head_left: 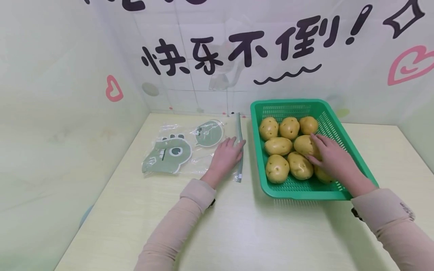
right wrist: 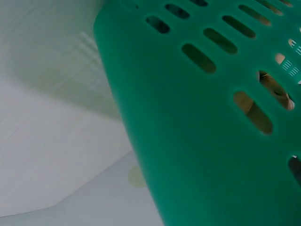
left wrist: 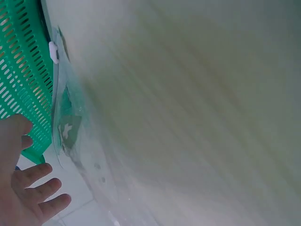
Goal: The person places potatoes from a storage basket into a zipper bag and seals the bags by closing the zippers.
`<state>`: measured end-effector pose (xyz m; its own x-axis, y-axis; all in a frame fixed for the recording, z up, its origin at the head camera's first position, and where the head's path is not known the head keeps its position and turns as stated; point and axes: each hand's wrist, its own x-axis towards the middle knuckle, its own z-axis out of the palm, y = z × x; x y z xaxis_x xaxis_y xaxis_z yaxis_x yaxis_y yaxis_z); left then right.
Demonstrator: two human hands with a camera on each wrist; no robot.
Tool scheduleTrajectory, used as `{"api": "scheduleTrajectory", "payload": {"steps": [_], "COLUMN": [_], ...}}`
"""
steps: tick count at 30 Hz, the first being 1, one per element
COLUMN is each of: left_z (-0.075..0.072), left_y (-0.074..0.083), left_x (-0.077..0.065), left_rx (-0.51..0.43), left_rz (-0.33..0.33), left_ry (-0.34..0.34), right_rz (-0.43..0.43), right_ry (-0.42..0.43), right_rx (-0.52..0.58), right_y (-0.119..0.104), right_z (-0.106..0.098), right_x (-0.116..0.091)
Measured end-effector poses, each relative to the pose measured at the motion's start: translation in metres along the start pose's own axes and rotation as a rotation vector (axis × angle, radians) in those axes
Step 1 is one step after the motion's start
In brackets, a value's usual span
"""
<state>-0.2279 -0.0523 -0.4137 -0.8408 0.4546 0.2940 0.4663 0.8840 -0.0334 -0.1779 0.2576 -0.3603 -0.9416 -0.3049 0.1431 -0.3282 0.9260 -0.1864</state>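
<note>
In the head view, several yellow potatoes [head_left: 277, 169] lie in a green plastic basket [head_left: 256, 150]. My right hand [head_left: 333, 158] reaches over the basket's right side, fingers and thumb curved round a potato [head_left: 303, 144] in the middle row. The basket wall hides that hand in the right wrist view. A clear zip bag [head_left: 203, 158] with a green cartoon monster print lies flat to the left. Over its right part is my left hand [head_left: 223, 158], fingers loosely spread near the zip strip [head_left: 240, 135]. The left wrist view shows those fingers [left wrist: 35, 195] relaxed, gripping nothing.
Both things lie on a pale wooden table [head_left: 217, 233]. Behind them hangs a white printed sheet [head_left: 217, 90] with black lettering and pink hearts. Another pale sheet [head_left: 51, 113] closes off the left side. The basket's raised rim [head_left: 356, 165] passes under my right forearm.
</note>
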Motion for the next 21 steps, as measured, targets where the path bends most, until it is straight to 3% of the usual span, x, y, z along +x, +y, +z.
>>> {"api": "scheduleTrajectory", "payload": {"steps": [5,13,21], "left_z": [0.0028,0.0057,0.0052], "left_y": [0.0023,0.0050,0.0103], "left_x": [0.0011,0.0037,0.0053], "left_rx": [-0.006,-0.003,0.006], "left_rz": [0.031,0.041,0.004], "left_ry": [-0.033,-0.095,-0.225], "right_rz": [0.035,0.046,0.033], "right_ry": [-0.035,-0.023,-0.026], "right_rx": [0.030,0.076,0.076], "right_y": [-0.0007,0.0002,0.0021], "right_z": [0.0022,0.0048,0.0060], "right_x": [0.0019,0.0044,0.0037]}}
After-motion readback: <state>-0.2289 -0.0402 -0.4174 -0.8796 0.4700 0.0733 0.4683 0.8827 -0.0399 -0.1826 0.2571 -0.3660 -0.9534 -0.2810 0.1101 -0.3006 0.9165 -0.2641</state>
